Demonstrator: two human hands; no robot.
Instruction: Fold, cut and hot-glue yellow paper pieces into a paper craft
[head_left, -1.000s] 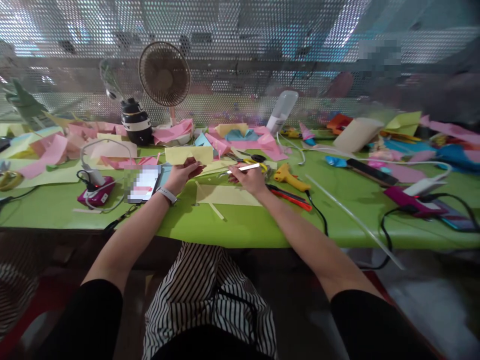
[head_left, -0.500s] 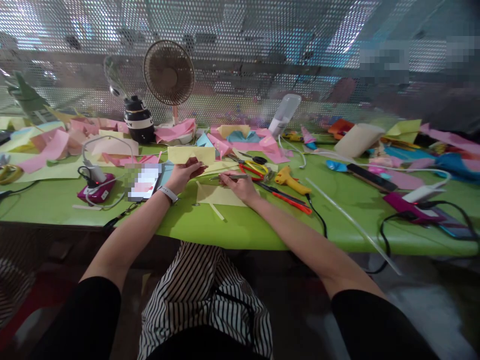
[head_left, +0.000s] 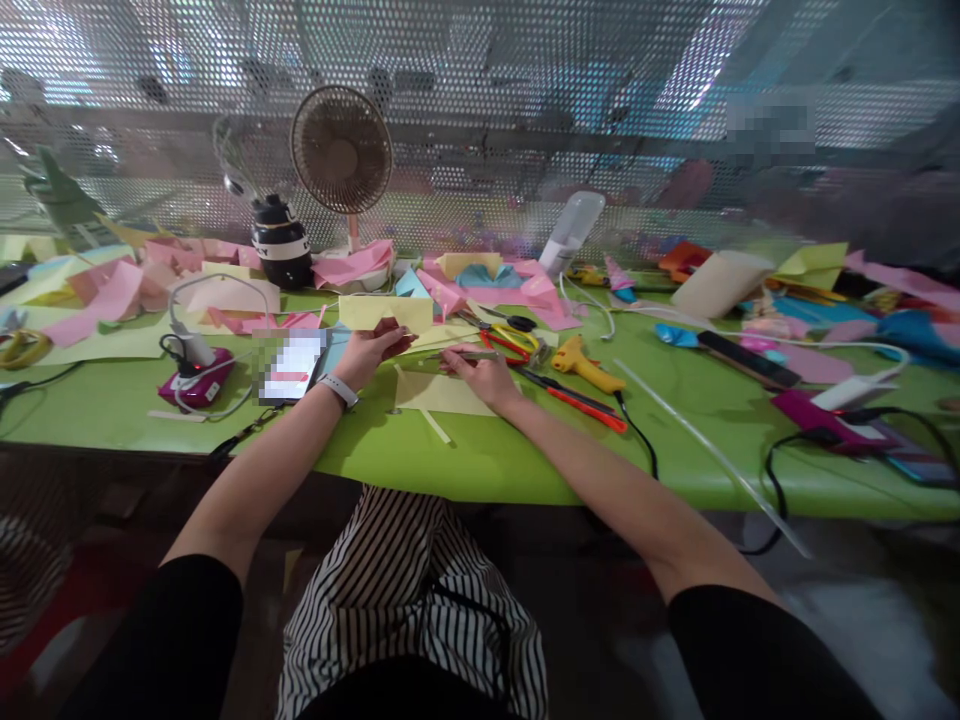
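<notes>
My left hand (head_left: pixel 375 350), with a pale band at its wrist, pinches a piece of pale yellow paper (head_left: pixel 386 313) that stands upright above the table. Close to its right, my right hand (head_left: pixel 480 378) is closed around slim metal tweezers (head_left: pixel 472 355), their tips pointing left towards the left hand. Beneath the right hand lies a flat yellow paper sheet (head_left: pixel 442 396), with a narrow paper strip (head_left: pixel 435 427) partly across it. Red-handled pliers (head_left: pixel 512 348) and dark-handled scissors (head_left: pixel 520 323) rest just beyond the right hand.
A yellow glue gun (head_left: pixel 585 366), a red cutter (head_left: pixel 585 408) and a clear glue stick (head_left: pixel 705 450) lie to the right. On the left are a phone (head_left: pixel 294 365) and a purple power block (head_left: pixel 196 378). A fan (head_left: pixel 341 150) and black bottle (head_left: pixel 281 245) stand behind.
My right hand has moved slightly left, towards the left hand, and the tweezers have turned from bright to dark. My left hand keeps its hold on the yellow paper. The view has shifted slightly.
</notes>
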